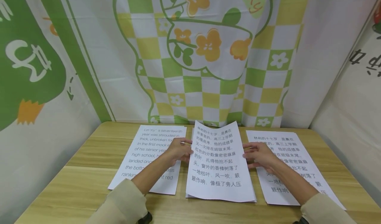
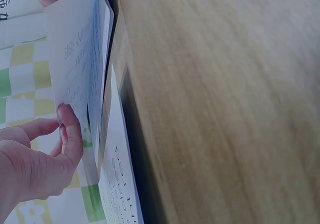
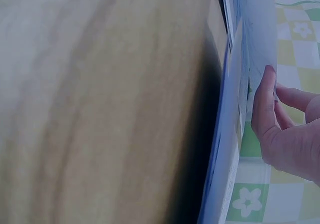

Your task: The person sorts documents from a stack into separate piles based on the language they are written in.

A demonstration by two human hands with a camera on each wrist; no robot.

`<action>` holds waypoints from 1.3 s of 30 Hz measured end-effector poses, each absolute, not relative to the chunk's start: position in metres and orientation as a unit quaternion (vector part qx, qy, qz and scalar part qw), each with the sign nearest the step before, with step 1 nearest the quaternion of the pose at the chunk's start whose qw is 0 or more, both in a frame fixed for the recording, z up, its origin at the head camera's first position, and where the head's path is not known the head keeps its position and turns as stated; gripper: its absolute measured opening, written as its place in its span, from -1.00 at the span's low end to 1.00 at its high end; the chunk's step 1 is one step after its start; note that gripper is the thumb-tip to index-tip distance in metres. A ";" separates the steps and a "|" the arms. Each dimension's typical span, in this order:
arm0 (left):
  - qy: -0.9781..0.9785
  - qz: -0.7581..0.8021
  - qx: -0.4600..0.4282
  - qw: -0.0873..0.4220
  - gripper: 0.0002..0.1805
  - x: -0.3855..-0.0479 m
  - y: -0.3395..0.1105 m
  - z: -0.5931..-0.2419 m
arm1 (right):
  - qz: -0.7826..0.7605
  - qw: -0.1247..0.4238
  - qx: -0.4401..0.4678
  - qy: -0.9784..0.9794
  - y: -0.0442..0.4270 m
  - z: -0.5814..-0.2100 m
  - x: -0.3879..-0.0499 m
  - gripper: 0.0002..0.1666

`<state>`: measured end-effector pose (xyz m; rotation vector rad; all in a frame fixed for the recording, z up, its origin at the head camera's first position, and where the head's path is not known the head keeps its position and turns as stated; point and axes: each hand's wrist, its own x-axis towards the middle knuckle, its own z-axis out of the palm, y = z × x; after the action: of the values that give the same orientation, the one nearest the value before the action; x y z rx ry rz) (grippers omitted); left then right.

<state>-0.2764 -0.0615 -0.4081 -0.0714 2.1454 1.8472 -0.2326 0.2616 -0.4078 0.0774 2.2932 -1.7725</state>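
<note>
Middle sheet: printed sheet (image 1: 215,161) lies between the two side piles, above the paper beneath (image 1: 188,196); far corners turned up, far edge dipping between them.
Left hand: left hand (image 1: 178,149) at the sheet's left edge, thumb and fingers pinched on it.
Right hand: right hand (image 1: 260,156) at the right edge, fingers likewise pinched on the paper.
Left pile: English-text paper (image 1: 148,151) on the tabletop (image 1: 80,174), partly behind the left forearm.
Right pile: Chinese-text paper (image 1: 297,161), partly behind the right forearm.
Step, judged: two-handed handling of the sheet by its sides.
Grip: keep pressure light and equal; a hard squeeze would likely crease the margins.
Tension: ease hands slightly outward to flatten the dip; too much pull could slip an edge free.
Level: keep both sides at one height, so the sheet does not twist.
Beneath: check that only one sheet is pinched; lower paper could drag along.
Forearms: hold them clear of both side piles.
</note>
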 end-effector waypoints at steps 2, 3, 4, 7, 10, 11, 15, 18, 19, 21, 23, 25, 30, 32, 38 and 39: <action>0.750 0.643 -0.029 0.156 -0.48 -0.277 -0.062 -0.409 | -0.604 0.119 0.029 0.787 0.262 -0.407 -0.233 -0.37; 0.750 0.642 -0.030 0.156 -0.48 -0.277 -0.062 -0.409 | -0.605 0.118 0.032 0.787 0.263 -0.407 -0.233 -0.37; 0.750 0.642 -0.031 0.157 -0.48 -0.277 -0.062 -0.409 | -0.605 0.117 0.032 0.787 0.264 -0.407 -0.233 -0.37; 0.751 0.641 -0.034 0.156 -0.48 -0.277 -0.062 -0.408 | -0.606 0.116 0.036 0.786 0.266 -0.406 -0.233 -0.36; 0.750 0.641 -0.034 0.157 -0.48 -0.277 -0.062 -0.407 | -0.604 0.114 0.042 0.787 0.268 -0.406 -0.232 -0.37; 0.750 0.642 -0.034 0.157 -0.48 -0.277 -0.062 -0.407 | -0.603 0.114 0.045 0.788 0.269 -0.406 -0.232 -0.38; 0.749 0.643 -0.030 0.157 -0.49 -0.275 -0.063 -0.407 | -0.601 0.111 0.041 0.791 0.273 -0.404 -0.231 -0.39; 0.746 0.647 -0.026 0.156 -0.48 -0.276 -0.062 -0.407 | -0.602 0.109 0.034 0.790 0.276 -0.404 -0.231 -0.39; 0.745 0.648 -0.024 0.157 -0.47 -0.276 -0.061 -0.407 | -0.603 0.107 0.037 0.790 0.277 -0.404 -0.230 -0.40; 0.743 0.650 -0.022 0.159 -0.48 -0.276 -0.059 -0.407 | -0.601 0.106 0.032 0.791 0.281 -0.403 -0.229 -0.39; 0.743 0.650 -0.017 0.160 -0.50 -0.276 -0.057 -0.407 | -0.601 0.104 0.032 0.792 0.284 -0.403 -0.229 -0.39; 0.741 0.652 -0.013 0.161 -0.52 -0.276 -0.054 -0.406 | -0.601 0.102 0.028 0.792 0.288 -0.403 -0.228 -0.38; 0.733 0.660 -0.004 0.162 -0.56 -0.274 -0.047 -0.405 | -0.605 0.103 0.023 0.789 0.297 -0.402 -0.226 -0.37; 0.728 0.665 -0.001 0.163 -0.56 -0.274 -0.046 -0.405 | -0.604 0.104 0.022 0.790 0.300 -0.401 -0.226 -0.36; 0.715 0.679 0.011 0.164 -0.58 -0.275 -0.040 -0.405 | -0.596 0.107 0.023 0.795 0.306 -0.400 -0.224 -0.34; 0.714 0.681 0.013 0.163 -0.59 -0.275 -0.039 -0.404 | -0.597 0.107 0.025 0.795 0.307 -0.399 -0.224 -0.34</action>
<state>-0.2746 -0.0389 -0.4044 0.0362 2.0371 1.9417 -0.2236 0.3069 -0.3993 0.0742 2.3407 -1.7570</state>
